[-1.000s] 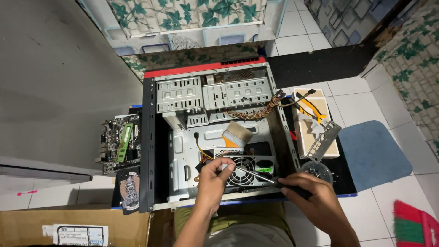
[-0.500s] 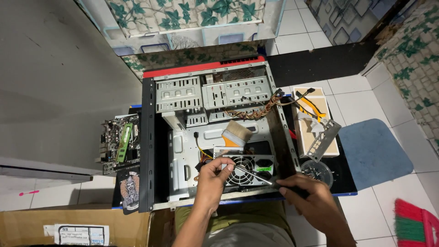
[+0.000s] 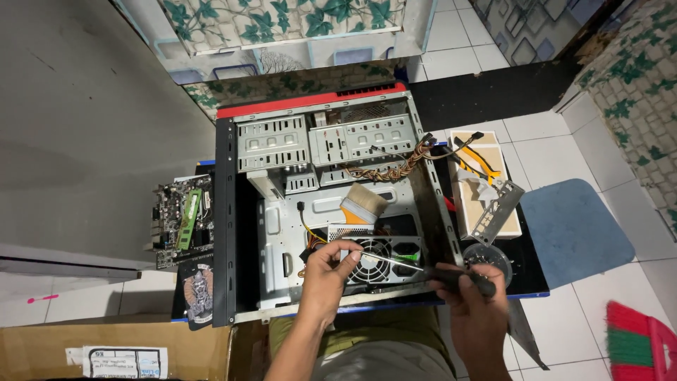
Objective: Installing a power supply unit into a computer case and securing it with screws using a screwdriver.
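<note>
An open computer case [image 3: 247,212] lies on its side on the floor, with drive bays at the far end. The power supply [image 3: 377,255] with its round fan grille sits at the near end. My left hand [image 3: 328,275] rests on the power supply's left edge, fingers pinched by the grille. My right hand [image 3: 471,295] grips the black handle of a screwdriver [image 3: 416,268], whose shaft points left across the fan. A paintbrush [image 3: 361,204] lies inside the case beside a bundle of braided wires [image 3: 395,168].
A motherboard [image 3: 178,219] lies left of the case. To the right, a cardboard box [image 3: 486,190] holds yellow pliers and a metal plate, with a round fan [image 3: 486,257] below it. A blue mat [image 3: 575,226] lies further right. A cardboard carton [image 3: 113,349] is at bottom left, a red broom [image 3: 638,346] at bottom right.
My right hand has shifted slightly, and the screwdriver shaft now reaches across the fan grille towards my left hand. The case has not moved.
</note>
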